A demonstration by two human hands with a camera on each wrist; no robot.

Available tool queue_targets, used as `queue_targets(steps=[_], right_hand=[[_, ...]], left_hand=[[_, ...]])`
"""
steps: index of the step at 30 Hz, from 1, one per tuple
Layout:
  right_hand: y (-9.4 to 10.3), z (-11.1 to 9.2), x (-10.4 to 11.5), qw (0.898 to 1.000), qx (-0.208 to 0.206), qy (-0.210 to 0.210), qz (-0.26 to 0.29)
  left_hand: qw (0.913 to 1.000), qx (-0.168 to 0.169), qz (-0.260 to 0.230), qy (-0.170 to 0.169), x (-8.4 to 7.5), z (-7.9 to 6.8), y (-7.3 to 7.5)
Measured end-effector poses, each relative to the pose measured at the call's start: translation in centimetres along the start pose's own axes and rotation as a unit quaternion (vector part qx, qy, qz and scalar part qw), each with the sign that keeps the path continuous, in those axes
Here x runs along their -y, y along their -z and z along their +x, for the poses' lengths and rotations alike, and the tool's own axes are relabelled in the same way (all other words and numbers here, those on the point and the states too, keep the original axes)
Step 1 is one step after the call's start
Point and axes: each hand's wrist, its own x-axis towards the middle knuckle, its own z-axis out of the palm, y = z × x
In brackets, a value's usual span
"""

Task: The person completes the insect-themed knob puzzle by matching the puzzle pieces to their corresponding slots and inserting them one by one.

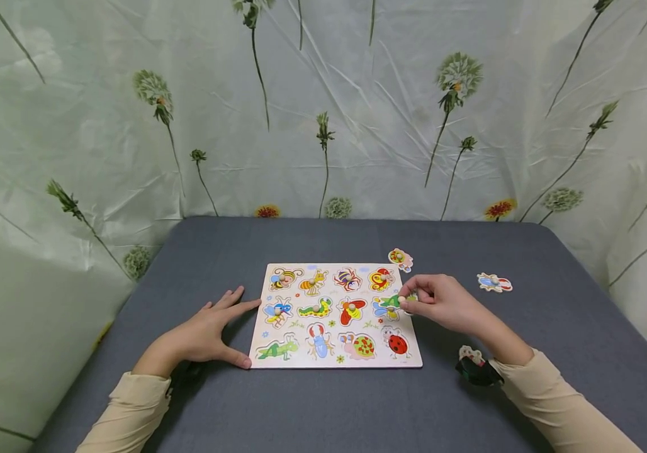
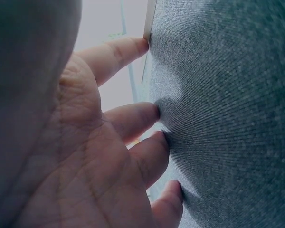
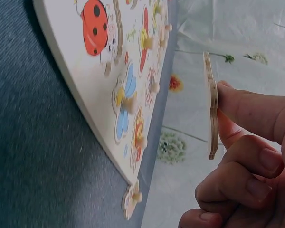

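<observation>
My right hand (image 1: 445, 302) pinches a green grasshopper puzzle piece (image 1: 389, 302) by its knob, over the right side of the wooden insect peg puzzle board (image 1: 329, 365). In the right wrist view the piece (image 3: 212, 109) appears edge-on, raised off the board. My left hand (image 1: 204, 330) lies with spread fingers at the board's left edge; its thumb and index finger touch that edge. Knobbed insect pieces sit in the upper two rows. In the bottom row, knobless pictures of a grasshopper, stag beetle, snail and ladybug (image 1: 398, 344) show.
A loose snail piece (image 1: 400, 258) lies by the board's far right corner. Farther right rests a blue and red beetle piece (image 1: 494, 282). Beside my right wrist, another piece (image 1: 471, 353) is partly hidden by the black wrist strap (image 1: 478, 372). A grey cloth covers the table (image 1: 323, 409).
</observation>
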Motion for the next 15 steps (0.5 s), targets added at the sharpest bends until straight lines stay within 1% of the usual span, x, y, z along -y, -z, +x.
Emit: queue_targets(steps=[9,15], right_hand=[[-1.2,1.1,1.0,1.000,0.008,0.008,-0.005],[-1.8,1.7,1.7,1.000,0.015,0.021,0.000]], left_hand=[[1.0000,-0.002,-0.004,0.000,-0.1,0.0,0.0],[1.0000,-0.002,-0.002,0.000,0.0,0.0,-0.1]])
